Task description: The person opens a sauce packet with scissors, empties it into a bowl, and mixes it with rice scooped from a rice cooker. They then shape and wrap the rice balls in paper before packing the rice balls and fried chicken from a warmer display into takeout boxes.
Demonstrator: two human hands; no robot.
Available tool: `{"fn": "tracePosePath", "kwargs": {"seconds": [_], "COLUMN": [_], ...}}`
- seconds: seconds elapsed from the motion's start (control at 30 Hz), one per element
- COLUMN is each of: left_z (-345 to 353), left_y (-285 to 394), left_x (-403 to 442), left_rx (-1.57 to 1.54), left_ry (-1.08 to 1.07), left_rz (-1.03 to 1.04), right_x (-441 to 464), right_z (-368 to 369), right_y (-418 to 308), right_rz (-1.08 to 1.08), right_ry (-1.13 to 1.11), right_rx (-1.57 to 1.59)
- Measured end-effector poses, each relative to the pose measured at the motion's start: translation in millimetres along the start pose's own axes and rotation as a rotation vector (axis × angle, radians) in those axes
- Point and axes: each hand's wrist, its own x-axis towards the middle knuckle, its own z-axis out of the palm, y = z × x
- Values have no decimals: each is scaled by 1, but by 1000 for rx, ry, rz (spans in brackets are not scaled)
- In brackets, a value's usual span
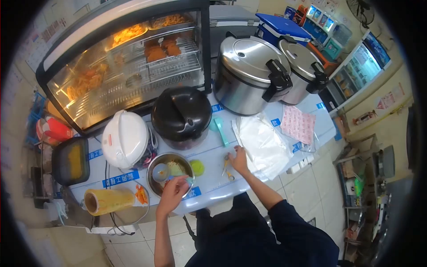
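My left hand (175,192) is over the near rim of a metal bowl (151,186), its fingers curled together beside a small teal piece (190,181). Whether the fingers grip that piece is hard to make out. Inside the bowl sit a round translucent container (160,171) and some pale food. A lime-green round item (197,167) stands just right of the bowl. Farther right, my right hand (240,161) reaches over the table with thumb and forefinger apart, next to small scissors (224,168). White plastic bags (262,144) lie close to its right side.
Behind are a white rice cooker (126,140), a black-lidded cooker (181,113), large steel pots (249,75) and a heated display case (124,66). A teal scoop (220,131), a pink-printed packet (298,124) and a film roll (109,201) lie on the table (211,189).
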Motion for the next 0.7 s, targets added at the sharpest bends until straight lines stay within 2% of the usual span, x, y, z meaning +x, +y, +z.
{"fn": "tracePosePath", "kwargs": {"seconds": [0.03,0.1,0.13,0.2,0.23,0.3,0.37,0.43,0.5,0.53,0.57,0.63,0.7], "left_z": [17,62,87,138,162,208,243,273,292,298,309,308,303], "left_y": [27,98,128,182,207,243,259,270,269,267,266,266,295], "left_x": [22,71,100,156,190,271,332,370,392,397,400,406,409], "left_rx": [22,26,39,78,133,244,294,183,116,52,-240,-265,-441], "left_ry": [15,-18,-4,72,143,225,249,81,95,111,133,193,266], "left_rz": [2,123,150,409,501,630,682,491,546,583,560,521,457], "right_x": [18,57,77,98,87,83,68,50,37,30,25,35,79], "right_z": [12,46,55,63,34,-6,-100,-175,-246,-263,-276,-299,-349], "right_y": [-9,0,5,20,7,29,41,75,110,129,145,177,166], "right_rz": [-63,-38,120,-92,-155,-50,57,48,429,426,428,385,403], "right_ry": [110,-23,-217,-87,-51,-370,-479,-583,-919,-857,-800,-697,-517], "right_rx": [41,41,134,116,175,326,463,594,992,1079,1166,1047,607]}}
